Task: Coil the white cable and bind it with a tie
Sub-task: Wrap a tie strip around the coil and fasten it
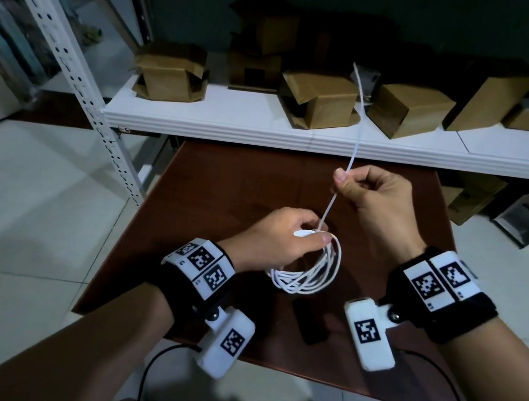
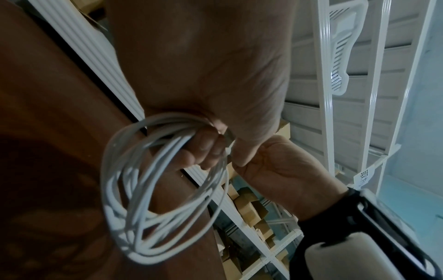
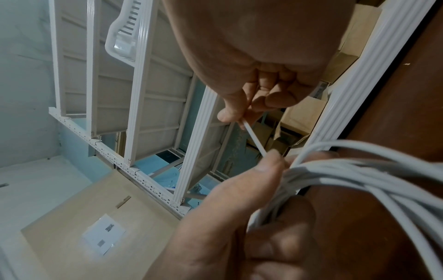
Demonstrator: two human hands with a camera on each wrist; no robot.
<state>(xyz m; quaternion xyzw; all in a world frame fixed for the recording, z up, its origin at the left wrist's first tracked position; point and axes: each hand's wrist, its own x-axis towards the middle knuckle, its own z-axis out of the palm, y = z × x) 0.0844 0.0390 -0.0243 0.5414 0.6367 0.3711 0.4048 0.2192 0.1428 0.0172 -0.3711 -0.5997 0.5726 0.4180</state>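
A: The left hand (image 1: 279, 239) gripped the white cable (image 1: 305, 274), coiled in several loops and hanging above the brown table (image 1: 225, 176) — I couldn't count the loops exactly.

B: And the right hand (image 1: 372, 198)?

A: It pinched the tie (image 1: 336, 194) between thumb and forefinger, the strip running down to the coil at the left thumb and up past the shelf (image 1: 301, 136).

B: Any containers?

A: Cardboard boxes (image 1: 319, 99) on the shelf — at least six, several with flaps open, their contents too dark to tell. Two hands, one coil, one tie.
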